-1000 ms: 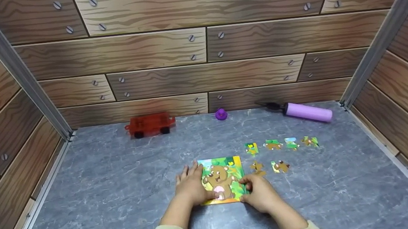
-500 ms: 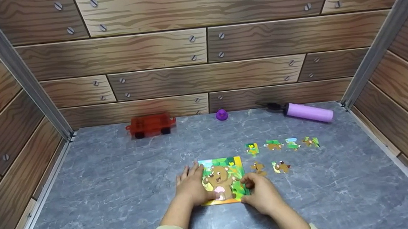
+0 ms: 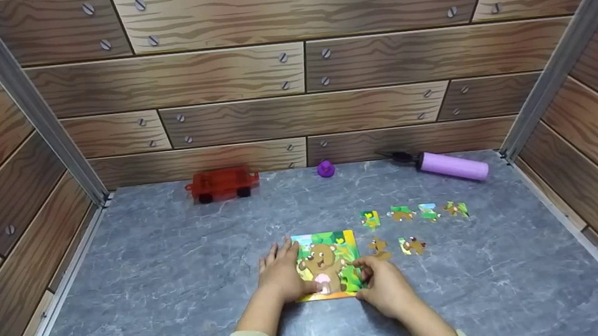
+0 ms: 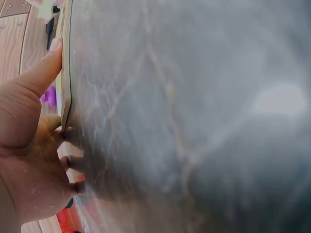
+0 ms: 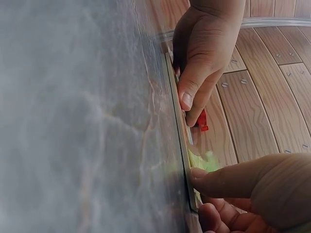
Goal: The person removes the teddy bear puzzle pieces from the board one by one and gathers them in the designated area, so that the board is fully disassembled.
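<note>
A square bear jigsaw puzzle (image 3: 323,255) in its tray lies on the grey table. My left hand (image 3: 281,272) rests along its left side, fingers spread. The left thumb lies across the puzzle's lower part, also seen in the left wrist view. At the lower right edge my right hand (image 3: 387,285) pinches a green puzzle piece (image 3: 350,281). Seen from the right wrist, a yellow-green edge of the piece (image 5: 210,161) stands up above the tray, by the thumb. The right fingertips are partly hidden. Loose puzzle pieces (image 3: 401,213) lie beyond the right hand.
Along the back wall stand a red toy wagon (image 3: 223,184), a small purple rubber duck (image 3: 325,169) and a lilac hand pump (image 3: 453,166) with a black nozzle. Wood-patterned panels (image 3: 235,119) enclose the table at the back and both sides.
The green piece at the puzzle's lower right has tilted up from its spot, and my right hand has shifted slightly to the right. My left hand stays in place.
</note>
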`<move>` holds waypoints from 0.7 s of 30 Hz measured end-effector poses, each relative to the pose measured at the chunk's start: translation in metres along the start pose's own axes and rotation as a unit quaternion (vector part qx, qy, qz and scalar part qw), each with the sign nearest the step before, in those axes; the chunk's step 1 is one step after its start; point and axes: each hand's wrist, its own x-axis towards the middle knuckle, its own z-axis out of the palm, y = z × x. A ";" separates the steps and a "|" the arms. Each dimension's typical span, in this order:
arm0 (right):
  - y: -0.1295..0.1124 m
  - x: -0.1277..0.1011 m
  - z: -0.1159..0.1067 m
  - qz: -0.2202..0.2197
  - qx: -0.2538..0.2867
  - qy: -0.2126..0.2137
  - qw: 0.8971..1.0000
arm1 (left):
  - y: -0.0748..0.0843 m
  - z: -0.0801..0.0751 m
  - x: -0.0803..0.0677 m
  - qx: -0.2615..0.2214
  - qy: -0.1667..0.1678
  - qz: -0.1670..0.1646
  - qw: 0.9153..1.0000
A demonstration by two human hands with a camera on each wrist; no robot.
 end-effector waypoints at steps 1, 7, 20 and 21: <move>0.000 0.000 0.000 -0.001 0.000 0.000 1.000 | 0.000 0.000 0.000 0.001 -0.001 0.000 1.000; 0.004 -0.002 0.000 -0.012 0.012 0.008 1.000 | 0.000 0.000 0.000 0.002 -0.001 0.000 1.000; 0.010 -0.005 -0.005 -0.042 0.002 0.030 0.999 | 0.001 0.001 0.000 0.000 0.000 -0.004 1.000; 0.011 -0.005 -0.006 -0.049 0.005 0.029 0.998 | 0.001 0.001 -0.001 -0.001 0.000 -0.003 1.000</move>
